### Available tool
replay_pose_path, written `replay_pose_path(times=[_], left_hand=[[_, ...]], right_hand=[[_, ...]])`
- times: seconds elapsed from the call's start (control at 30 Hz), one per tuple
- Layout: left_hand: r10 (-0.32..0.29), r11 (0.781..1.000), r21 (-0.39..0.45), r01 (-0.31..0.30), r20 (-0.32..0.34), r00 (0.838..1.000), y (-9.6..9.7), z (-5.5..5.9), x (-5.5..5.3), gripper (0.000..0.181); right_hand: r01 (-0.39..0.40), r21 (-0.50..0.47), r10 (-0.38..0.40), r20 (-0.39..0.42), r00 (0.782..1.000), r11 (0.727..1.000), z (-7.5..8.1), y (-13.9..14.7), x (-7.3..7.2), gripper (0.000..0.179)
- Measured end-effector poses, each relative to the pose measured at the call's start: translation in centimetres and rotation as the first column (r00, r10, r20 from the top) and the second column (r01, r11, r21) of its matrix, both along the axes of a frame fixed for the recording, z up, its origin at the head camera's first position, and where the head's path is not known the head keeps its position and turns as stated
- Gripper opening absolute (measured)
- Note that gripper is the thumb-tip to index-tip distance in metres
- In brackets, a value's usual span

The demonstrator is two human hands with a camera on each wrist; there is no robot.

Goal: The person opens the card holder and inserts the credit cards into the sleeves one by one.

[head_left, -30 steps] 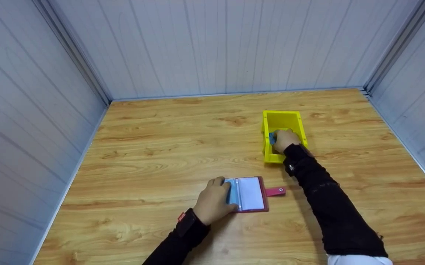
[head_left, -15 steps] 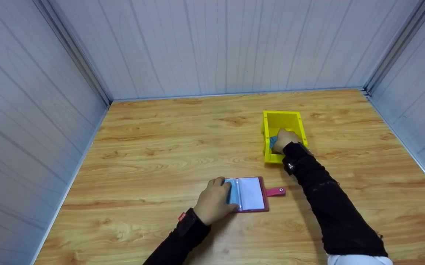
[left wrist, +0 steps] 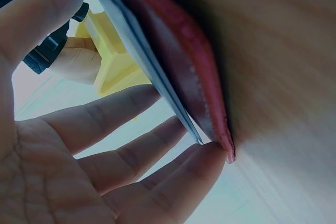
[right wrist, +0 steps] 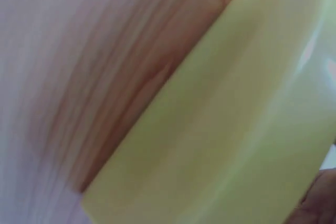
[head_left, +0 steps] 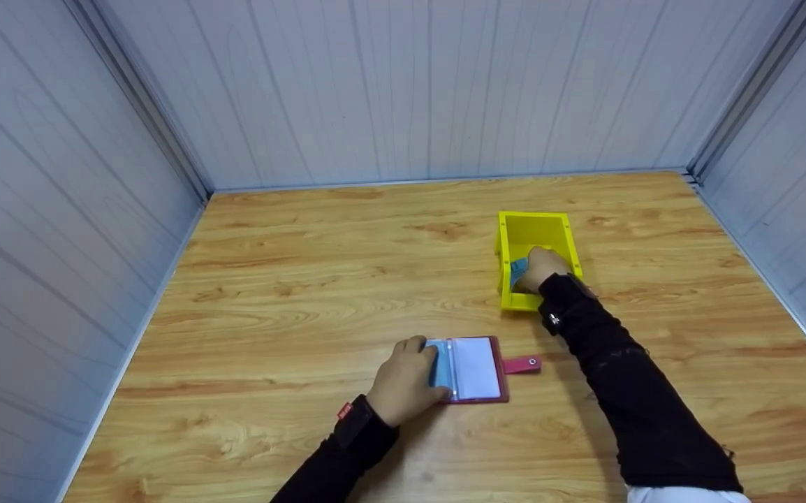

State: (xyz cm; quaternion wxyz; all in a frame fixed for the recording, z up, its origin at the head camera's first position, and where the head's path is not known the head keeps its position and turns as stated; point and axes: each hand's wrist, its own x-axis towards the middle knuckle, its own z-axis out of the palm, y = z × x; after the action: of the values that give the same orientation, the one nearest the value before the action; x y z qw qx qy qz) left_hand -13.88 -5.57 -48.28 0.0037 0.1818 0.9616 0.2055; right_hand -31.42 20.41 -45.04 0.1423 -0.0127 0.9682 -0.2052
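A small pink card holder [head_left: 478, 369] lies spread on the table, its pale inner sleeves facing up and its snap strap [head_left: 523, 365] pointing right. My left hand [head_left: 406, 384] grips its left side, thumb at the near edge and fingers at the far edge. In the left wrist view the fingers of the left hand [left wrist: 58, 156] touch the edges of the sleeves [left wrist: 139, 45] above the pink cover [left wrist: 207, 72]. My right hand [head_left: 541, 270] reaches down into a yellow bin [head_left: 520, 302] and holds a blue card-like piece [head_left: 519, 268]; its fingertips are hidden.
Pale panel walls [head_left: 403, 91] enclose the wooden table [head_left: 305, 279] at the back and both sides. The side of the yellow bin [right wrist: 199, 119] fills much of the right wrist view.
The blue piece has turned and shows more beside my right hand, which has shifted slightly inside the bin. My left hand and the card holder stay put.
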Motion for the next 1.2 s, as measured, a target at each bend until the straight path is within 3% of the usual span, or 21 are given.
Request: replay_pose_path(times=[0.1,0.33,0.57,0.7,0.97,1.2], left_hand=[[0.002,1.0,-0.002,-0.002,0.009,1.0,0.0,0.1,0.0,0.068],[-0.002,1.0,-0.011,0.002,0.018,1.0,-0.1,0.1,-0.1,0.067],[0.0,1.0,-0.004,0.0,0.051,0.999,-0.2,0.2,-0.3,0.068],[0.0,1.0,0.002,0.0,0.056,0.998,-0.2,0.2,-0.2,0.069],[0.019,1.0,-0.008,-0.018,0.079,0.997,0.0,0.4,-0.4,0.07],[0.017,1.0,-0.009,-0.017,0.088,0.996,-0.1,0.4,-0.4,0.072]], right_hand=[[0.003,-0.009,-0.003,-0.007,1.0,1.0,0.3,0.2,-0.1,0.017],[-0.004,-0.11,0.002,-0.02,1.0,0.994,1.2,1.1,-0.3,0.035],[0.051,-0.212,-0.059,-0.032,0.998,0.976,3.5,1.6,1.1,0.015],[0.058,-0.265,-0.074,-0.052,0.996,0.962,5.0,1.8,2.3,0.034],[0.031,-0.447,-0.059,-0.048,0.997,0.894,6.9,1.4,4.1,0.028],[0.055,-0.587,-0.03,0.053,0.998,0.807,6.2,0.6,5.6,0.019]])
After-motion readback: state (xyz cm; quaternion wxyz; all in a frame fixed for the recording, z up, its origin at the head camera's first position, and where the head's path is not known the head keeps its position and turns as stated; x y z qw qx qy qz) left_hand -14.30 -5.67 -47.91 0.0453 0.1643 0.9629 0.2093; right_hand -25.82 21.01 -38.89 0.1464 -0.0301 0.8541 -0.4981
